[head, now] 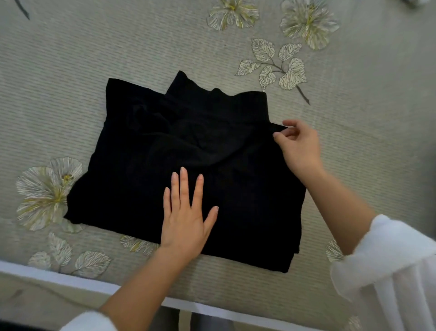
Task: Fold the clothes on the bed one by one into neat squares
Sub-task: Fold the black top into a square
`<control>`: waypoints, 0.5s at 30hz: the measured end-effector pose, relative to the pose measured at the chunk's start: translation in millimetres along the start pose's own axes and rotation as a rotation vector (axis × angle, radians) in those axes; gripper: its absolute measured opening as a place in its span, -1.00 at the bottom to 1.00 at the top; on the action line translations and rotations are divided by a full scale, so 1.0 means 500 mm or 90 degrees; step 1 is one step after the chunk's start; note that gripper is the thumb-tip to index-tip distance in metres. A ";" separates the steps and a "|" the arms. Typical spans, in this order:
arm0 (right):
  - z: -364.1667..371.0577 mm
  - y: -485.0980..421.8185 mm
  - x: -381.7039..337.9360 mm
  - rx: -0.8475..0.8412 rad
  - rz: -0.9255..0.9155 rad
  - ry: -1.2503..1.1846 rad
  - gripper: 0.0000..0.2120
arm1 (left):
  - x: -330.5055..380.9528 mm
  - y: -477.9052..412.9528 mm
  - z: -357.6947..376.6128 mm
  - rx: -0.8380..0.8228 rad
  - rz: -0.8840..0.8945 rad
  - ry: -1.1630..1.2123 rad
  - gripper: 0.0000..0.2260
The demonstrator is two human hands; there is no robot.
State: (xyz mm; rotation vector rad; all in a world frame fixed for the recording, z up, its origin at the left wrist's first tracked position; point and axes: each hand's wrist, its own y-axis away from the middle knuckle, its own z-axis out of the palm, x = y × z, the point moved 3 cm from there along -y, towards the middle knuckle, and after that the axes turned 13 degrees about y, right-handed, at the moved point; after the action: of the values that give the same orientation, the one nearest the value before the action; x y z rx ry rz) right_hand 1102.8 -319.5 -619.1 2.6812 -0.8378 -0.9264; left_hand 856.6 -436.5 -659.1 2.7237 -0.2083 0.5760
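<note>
A black garment (pixel 146 170) lies partly folded on the bed, roughly rectangular, with creases across its upper middle and an uneven far edge. My left hand (pixel 186 212) lies flat on its near middle, fingers straight and spread, pressing it down. My right hand (pixel 299 146) is at the garment's right edge, where thumb and fingers pinch a small fold of the black cloth. Both sleeves are white.
The bed (pixel 70 70) has a grey-green ribbed cover printed with pale flowers and leaves. Its white near edge (pixel 70 278) runs along the bottom, with floor below. A pale object (pixel 417 2) shows at the top right corner.
</note>
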 end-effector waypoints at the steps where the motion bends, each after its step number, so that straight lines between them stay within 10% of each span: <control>1: -0.016 0.003 0.016 0.041 0.012 -0.014 -0.76 | 0.007 0.000 -0.002 -0.001 -0.006 0.018 -0.36; 9: -0.080 0.044 0.158 0.037 0.195 -0.122 -0.87 | 0.210 0.071 0.060 -0.111 0.300 0.119 -0.20; 15: -0.037 0.084 0.152 -0.011 0.208 -0.082 -0.50 | 0.210 0.094 0.129 -0.237 0.269 -0.012 -0.09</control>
State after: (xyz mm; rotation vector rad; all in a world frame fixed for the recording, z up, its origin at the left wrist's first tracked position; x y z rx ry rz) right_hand 1144.5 -397.2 -629.1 2.3878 -1.2404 -1.0235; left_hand 965.3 -511.2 -656.3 2.3286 -0.8214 0.5546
